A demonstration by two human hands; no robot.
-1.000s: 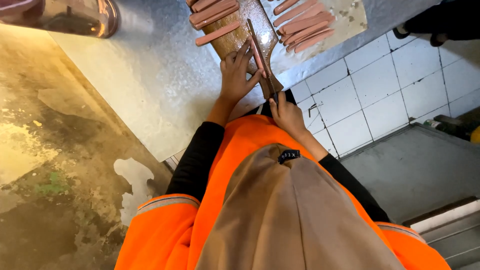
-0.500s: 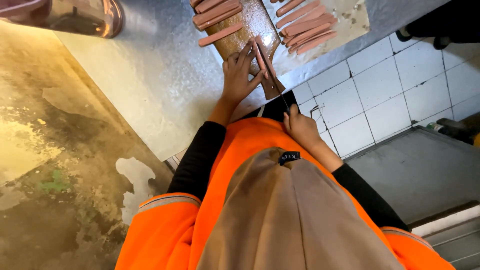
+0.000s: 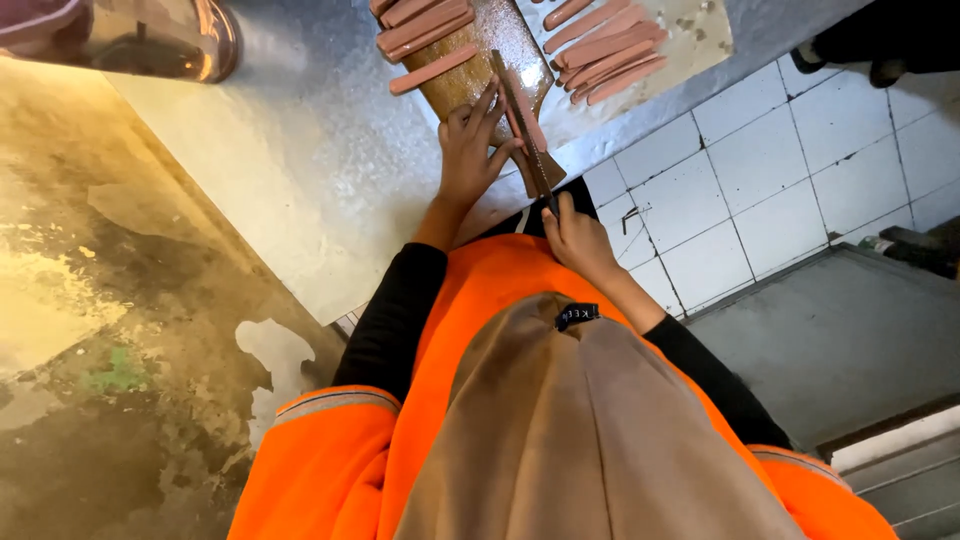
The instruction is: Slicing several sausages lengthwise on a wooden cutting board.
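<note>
At the upper centre of the frame, on the metal desk [image 3: 300, 170], lies a wooden cutting board [image 3: 470, 75]. The left hand [image 3: 470, 150] rests flat on the board, fingers spread, pressing a sausage [image 3: 527, 120] in place; its grip is open, enclosing nothing. The right hand [image 3: 575, 235], just below, has its grip closed around the handle of a knife [image 3: 525, 115], the blade laid along the sausage. Cut sausage strips [image 3: 425, 30] lie at the board's far end. A further pile of sausages [image 3: 605, 50] sits on a pale sheet [image 3: 700, 40] at upper right. A glass jar [image 3: 150, 40] stands at upper left.
</note>
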